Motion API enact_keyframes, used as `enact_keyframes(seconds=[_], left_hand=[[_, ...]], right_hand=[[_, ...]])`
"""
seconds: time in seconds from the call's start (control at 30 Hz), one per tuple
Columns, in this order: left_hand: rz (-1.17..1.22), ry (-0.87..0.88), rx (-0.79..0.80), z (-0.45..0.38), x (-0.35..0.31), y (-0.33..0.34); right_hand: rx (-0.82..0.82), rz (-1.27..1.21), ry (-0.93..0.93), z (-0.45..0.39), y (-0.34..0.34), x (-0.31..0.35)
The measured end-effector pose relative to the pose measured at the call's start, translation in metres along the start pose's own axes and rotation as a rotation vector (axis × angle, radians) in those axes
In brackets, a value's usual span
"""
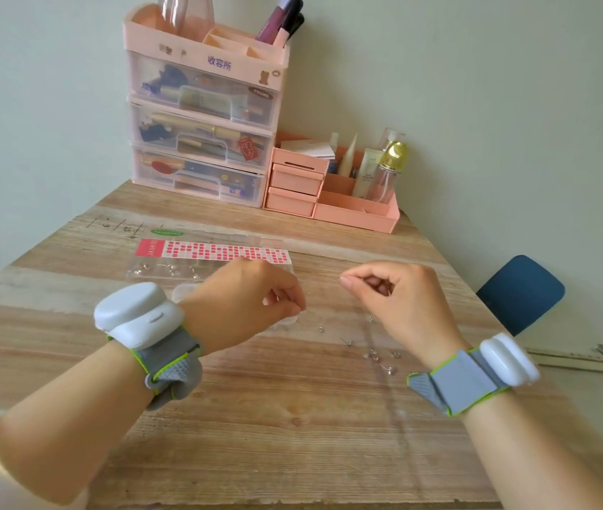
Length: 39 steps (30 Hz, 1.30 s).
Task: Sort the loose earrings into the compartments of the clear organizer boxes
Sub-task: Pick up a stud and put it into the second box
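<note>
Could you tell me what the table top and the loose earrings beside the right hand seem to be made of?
The table top looks like matte wood or wood-grain laminate: pale streaked grain with a knot. The loose earrings look like shiny silvery metal, with small bright glints; they are too small to be sure.

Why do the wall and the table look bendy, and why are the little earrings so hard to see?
In the head view, the wide-angle lens bows the table edges and tilts the pink drawer tower. Soft, even daylight leaves almost no shadows. The loose earrings are tiny, shiny and slightly blurred, and the clear organizer box almost vanishes against the wood behind the left hand.
</note>
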<state>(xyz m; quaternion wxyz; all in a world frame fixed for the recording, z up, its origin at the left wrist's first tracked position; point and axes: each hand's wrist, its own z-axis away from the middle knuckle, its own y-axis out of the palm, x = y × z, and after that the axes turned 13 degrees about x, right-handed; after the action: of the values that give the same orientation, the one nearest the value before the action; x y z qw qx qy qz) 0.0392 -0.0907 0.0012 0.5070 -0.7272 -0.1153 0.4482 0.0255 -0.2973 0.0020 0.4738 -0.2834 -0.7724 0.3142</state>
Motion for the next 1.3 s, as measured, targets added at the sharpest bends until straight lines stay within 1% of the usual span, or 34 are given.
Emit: enact_keyframes(seconds=[0.13, 0.4, 0.5, 0.77, 1.13, 1.3], left_hand=[[-0.028, 0.015, 0.058, -0.015, -0.006, 0.010], [-0.111, 0.005, 0.107, -0.039, -0.014, 0.011], [-0.145, 0.021, 0.136, -0.045, -0.015, 0.010], [-0.292, 0.089, 0.203, -0.048, -0.008, 0.015], [-0.251, 0.141, 0.163, -0.046, 0.001, 0.019], [-0.276, 0.180, 0.141, -0.046, 0.002, 0.019]], right_hand=[[-0.018, 0.009, 0.042, 0.003, -0.008, -0.017], [-0.069, 0.042, 0.103, -0.001, -0.015, -0.045], [-0.105, 0.038, 0.109, 0.000, -0.011, -0.049], [-0.112, 0.051, 0.096, 0.002, -0.009, -0.053], [-0.075, 0.103, 0.089, 0.003, -0.005, -0.048], [-0.072, 0.107, 0.085, 0.003, -0.005, -0.046]])
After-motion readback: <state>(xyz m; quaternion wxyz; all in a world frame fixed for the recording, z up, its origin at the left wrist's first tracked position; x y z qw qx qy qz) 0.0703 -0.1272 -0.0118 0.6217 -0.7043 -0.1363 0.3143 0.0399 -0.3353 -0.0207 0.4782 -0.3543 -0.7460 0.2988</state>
